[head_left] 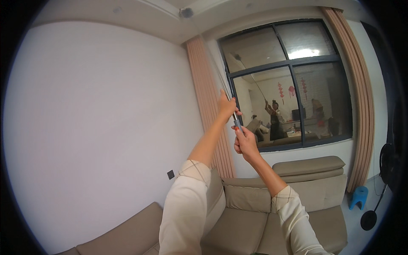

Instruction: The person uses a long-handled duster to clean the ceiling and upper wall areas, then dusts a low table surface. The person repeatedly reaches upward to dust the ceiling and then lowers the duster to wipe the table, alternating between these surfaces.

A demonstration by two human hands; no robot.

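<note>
Both hands are raised on one long metal pole (225,83) with a grey handle. My right hand (246,142) is closed around the grey handle at its lower end. Higher up, my left hand (227,106) is around the metal shaft, with one finger pointing up along it. The pole runs up and left past a pink curtain (204,95) towards the ceiling. A dark, fuzzy duster head (186,12) is up at the ceiling corner, above the curtain. The window glass (267,105) reflects a person holding up the pole.
Below the hands stands a taupe corner sofa (237,223) with cushions. A plain white wall (102,121) with a dark socket (170,174) is on the left. At the right are another curtain (358,95), a blue stool (359,197) and a black standing fan (387,162).
</note>
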